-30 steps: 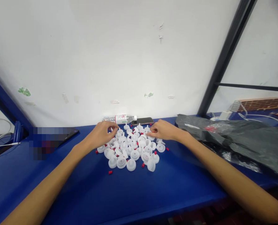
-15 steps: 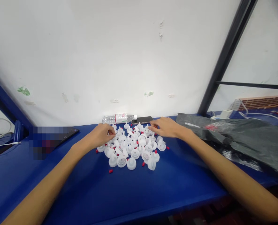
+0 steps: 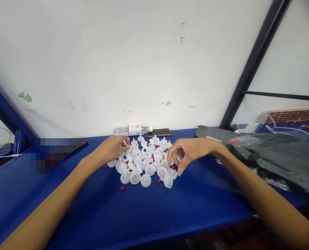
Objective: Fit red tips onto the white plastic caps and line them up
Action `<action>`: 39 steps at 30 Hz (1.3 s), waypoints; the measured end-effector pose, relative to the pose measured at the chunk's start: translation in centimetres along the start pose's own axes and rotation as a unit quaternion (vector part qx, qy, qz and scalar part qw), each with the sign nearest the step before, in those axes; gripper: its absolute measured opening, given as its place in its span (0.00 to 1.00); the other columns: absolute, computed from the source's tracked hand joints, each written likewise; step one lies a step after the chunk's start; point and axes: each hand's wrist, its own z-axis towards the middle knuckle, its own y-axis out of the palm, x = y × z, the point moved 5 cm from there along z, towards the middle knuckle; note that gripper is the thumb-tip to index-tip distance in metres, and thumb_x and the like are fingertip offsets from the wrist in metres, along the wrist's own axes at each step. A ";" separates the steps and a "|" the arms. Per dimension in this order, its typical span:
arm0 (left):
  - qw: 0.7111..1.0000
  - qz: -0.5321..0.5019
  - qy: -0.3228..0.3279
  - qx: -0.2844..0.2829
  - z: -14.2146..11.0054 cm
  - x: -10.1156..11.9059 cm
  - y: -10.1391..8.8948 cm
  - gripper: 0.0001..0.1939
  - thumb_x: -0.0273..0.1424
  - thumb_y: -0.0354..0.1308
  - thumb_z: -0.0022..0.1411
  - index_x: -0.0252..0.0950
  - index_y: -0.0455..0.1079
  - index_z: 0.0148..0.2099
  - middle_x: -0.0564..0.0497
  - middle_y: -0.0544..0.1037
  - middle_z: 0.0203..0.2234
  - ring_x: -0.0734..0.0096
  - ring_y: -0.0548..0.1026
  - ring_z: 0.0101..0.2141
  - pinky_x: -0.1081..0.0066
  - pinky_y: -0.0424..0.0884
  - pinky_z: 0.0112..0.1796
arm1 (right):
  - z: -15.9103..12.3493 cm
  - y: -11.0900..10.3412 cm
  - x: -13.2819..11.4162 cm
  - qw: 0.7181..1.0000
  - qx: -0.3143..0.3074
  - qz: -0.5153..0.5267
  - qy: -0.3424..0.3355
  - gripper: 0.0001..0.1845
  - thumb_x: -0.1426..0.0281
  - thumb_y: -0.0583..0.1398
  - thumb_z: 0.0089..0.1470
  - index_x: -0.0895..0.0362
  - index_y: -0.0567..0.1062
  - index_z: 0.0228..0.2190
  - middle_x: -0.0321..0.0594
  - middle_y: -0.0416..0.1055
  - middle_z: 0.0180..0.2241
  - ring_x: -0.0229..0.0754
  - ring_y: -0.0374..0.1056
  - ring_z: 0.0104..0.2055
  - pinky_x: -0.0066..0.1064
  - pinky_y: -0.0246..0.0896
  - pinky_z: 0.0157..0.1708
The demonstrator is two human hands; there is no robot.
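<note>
Dozens of spouted caps point(image 3: 145, 181); right hand point(image 3: 190, 151) spread, left hand point(image 3: 112, 147) unclear whether gripping; table's point(image 3: 144, 215) back edge: one bottle point(image 3: 133, 130), one smartphone point(image 3: 159, 132).

1. From my remote station, I see a heap of spouted lids point(image 3: 143, 162) on the table point(image 3: 144, 222), between the fingers of the left hand point(image 3: 111, 148) and those of the right hand point(image 3: 192, 151).
2. The left fingers sit at the heap's left rear edge, the right ones above its right side.
3. Just beside the right thumb tip I find a capped lid point(image 3: 172, 174).
4. In front of the left fingers, a loose cap point(image 3: 122, 188) lies before the heap.
5. Behind both hands' fingers, a bottle point(image 3: 135, 130) lies near the wall point(image 3: 144, 62), a phone point(image 3: 159, 132) right of it.
6. Well right of the right fingers lies a bag point(image 3: 261, 152).
</note>
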 end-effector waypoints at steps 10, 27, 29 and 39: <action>0.999 0.022 0.022 0.039 -0.3 1.2 -1.3 0.15 0.38 0.50 0.66 0.41 0.77 0.37 0.50 0.83 0.34 0.60 0.77 0.35 0.67 0.64 0.33 | 0.5 -1.1 0.9 0.993 0.104 0.031 -0.039 0.14 0.58 0.66 0.57 0.57 0.75 0.34 0.38 0.76 0.33 0.36 0.68 0.31 0.28 0.61 0.30; 0.998 0.024 0.029 0.050 -0.4 1.6 -1.4 0.16 0.37 0.48 0.66 0.39 0.76 0.33 0.50 0.81 0.29 0.61 0.75 0.31 0.66 0.63 0.33 | 1.5 -1.8 2.8 0.980 0.199 0.023 -0.016 0.22 0.54 0.61 0.61 0.52 0.78 0.51 0.38 0.79 0.32 0.35 0.68 0.24 0.28 0.65 0.25; 0.998 0.022 0.033 0.050 -0.4 1.7 -1.4 0.16 0.36 0.48 0.66 0.39 0.76 0.34 0.49 0.81 0.30 0.61 0.76 0.31 0.66 0.64 0.34 | 1.5 -1.9 3.0 0.978 0.206 0.033 -0.006 0.24 0.54 0.64 0.58 0.52 0.76 0.51 0.38 0.79 0.32 0.37 0.71 0.26 0.28 0.65 0.25; 0.997 0.009 0.069 0.039 -0.5 3.2 -0.7 0.17 0.36 0.47 0.67 0.38 0.76 0.35 0.48 0.82 0.34 0.61 0.77 0.36 0.65 0.67 0.37 | 1.4 -2.2 2.7 0.973 0.224 -0.041 -0.030 0.17 0.53 0.62 0.60 0.53 0.83 0.38 0.39 0.82 0.37 0.43 0.74 0.38 0.32 0.63 0.36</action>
